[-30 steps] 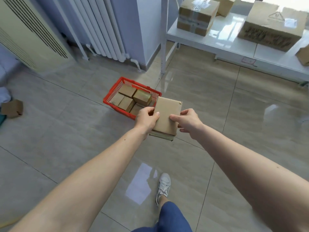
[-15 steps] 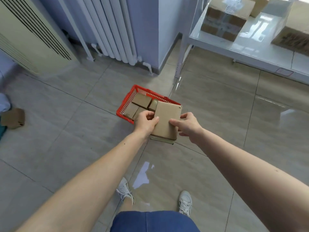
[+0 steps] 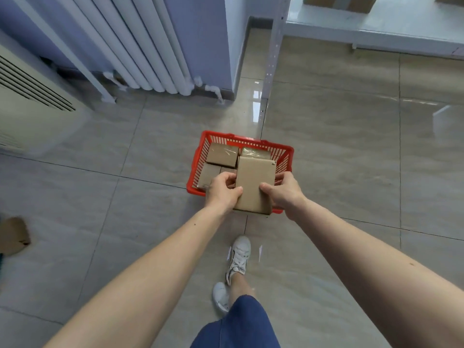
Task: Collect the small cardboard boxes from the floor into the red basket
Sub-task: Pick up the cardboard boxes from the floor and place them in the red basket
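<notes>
Standing on the tiled floor (image 3: pixel 75 197) with one white shoe (image 3: pixel 239 257) forward, reaching both arms out over the red basket (image 3: pixel 194 169). Pinching a flat cardboard box (image 3: pixel 253 184) between both hands: left hand (image 3: pixel 222 192) clamping its left edge with thumb on top, right hand (image 3: pixel 283 190) clamping its right edge likewise, fingers curled beneath and mostly hidden. Holding the box level above the near right part of the basket, covering the near rim there; touching the boxes below or not, impossible to tell.

Judging the step: carrying one box to the basket, with release not yet made. Calling next for lowering it into the free right side, keeping it flat so it is settling beside or on top of the others, then spreading the fingers and pulling clear of the rim.

Lying already inside: a film-wrapped box (image 3: pixel 222 155) at the far left, another (image 3: pixel 256 153) at the far right, one more partly hidden under the left hand. Waiting well apart at the left edge of the view: a brown cardboard piece (image 3: pixel 13 234), likely another box to fetch. Standing beyond the basket: white radiator (image 3: pixel 140 46), shelf leg (image 3: pixel 272 59).
</notes>
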